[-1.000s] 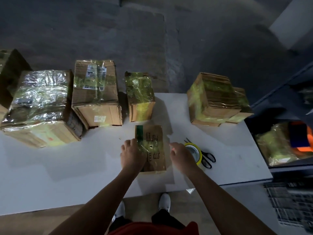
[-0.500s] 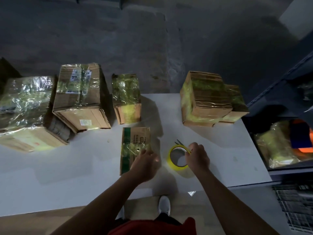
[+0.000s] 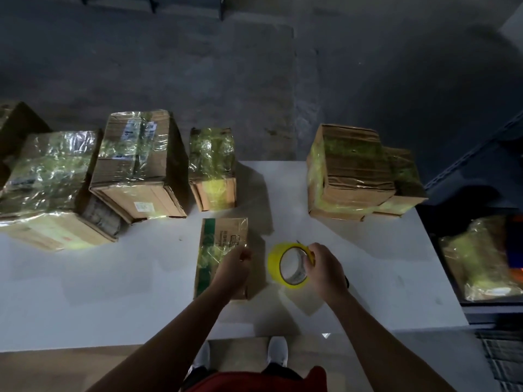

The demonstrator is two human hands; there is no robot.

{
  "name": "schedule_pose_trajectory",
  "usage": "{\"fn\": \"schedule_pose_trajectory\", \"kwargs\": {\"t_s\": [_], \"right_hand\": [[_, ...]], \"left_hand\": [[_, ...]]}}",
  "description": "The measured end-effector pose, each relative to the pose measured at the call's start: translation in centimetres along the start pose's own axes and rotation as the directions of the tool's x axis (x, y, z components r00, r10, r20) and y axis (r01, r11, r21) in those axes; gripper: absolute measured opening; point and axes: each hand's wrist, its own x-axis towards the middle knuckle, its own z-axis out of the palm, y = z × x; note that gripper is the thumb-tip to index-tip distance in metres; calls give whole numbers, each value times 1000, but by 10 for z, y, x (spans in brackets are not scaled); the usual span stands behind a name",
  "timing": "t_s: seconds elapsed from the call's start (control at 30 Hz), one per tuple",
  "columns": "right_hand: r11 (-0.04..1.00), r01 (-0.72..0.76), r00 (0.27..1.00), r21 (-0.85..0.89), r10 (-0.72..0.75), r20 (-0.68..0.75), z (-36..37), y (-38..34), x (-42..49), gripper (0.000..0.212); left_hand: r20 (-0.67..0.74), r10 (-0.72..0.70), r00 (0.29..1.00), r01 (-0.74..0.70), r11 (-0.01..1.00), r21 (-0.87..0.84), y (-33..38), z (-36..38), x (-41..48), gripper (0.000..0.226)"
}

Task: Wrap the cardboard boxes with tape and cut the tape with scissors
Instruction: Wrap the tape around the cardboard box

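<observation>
A small flat cardboard box (image 3: 223, 244) with a green stripe and some clear tape on it lies on the white table (image 3: 113, 292) in front of me. My left hand (image 3: 233, 268) rests on its right edge, fingers curled as if pinching a tape end. Just to the right, my right hand (image 3: 325, 271) grips the yellow tape roll (image 3: 285, 264) and holds it tilted up off the table. The scissors are almost wholly hidden behind my right hand; only a dark tip (image 3: 298, 242) shows above the roll.
Several tape-wrapped cardboard boxes stand along the table's far side: a large one (image 3: 48, 188) at far left, another (image 3: 138, 168), a small one (image 3: 213, 168), and a stack (image 3: 356, 171) at right. A dark shelf with a wrapped bundle (image 3: 481, 256) stands off the right edge.
My right hand moved onto the tape roll and lifted it on edge, covering the scissors. My left hand slid from the box's top to its right edge.
</observation>
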Motion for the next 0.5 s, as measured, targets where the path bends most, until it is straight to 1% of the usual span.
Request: {"fn": "schedule_pose_trajectory", "kwargs": {"t_s": [0.03,0.1,0.2,0.27,0.33,0.4,0.5], "right_hand": [[999,27,1000,24,-26,-17,-2,-4,2,14],[996,69,997,51,-68,-31,-7,-13,5,11],[990,122,992,77,-123,1,-8,-25,10,11],[984,165,986,73,-167,25,-8,-34,12,14],[975,212,976,61,-215,43,-6,-42,13,15],[970,239,969,38,-241,47,-4,-48,15,15],[975,220,974,35,-221,40,-1,-57,19,15]], "left_hand": [[-14,-9,1000,8,1000,-30,1,-3,1,22],[-37,18,999,-21,996,-84,5,-12,4,23],[-62,110,992,-118,983,-138,18,-25,8,23],[-44,167,985,-172,972,-162,27,-29,9,19],[3,212,977,-210,966,-150,34,-33,9,25],[60,264,963,-256,960,-117,37,-37,6,26],[93,342,935,-340,940,-41,35,-44,0,25]]}}
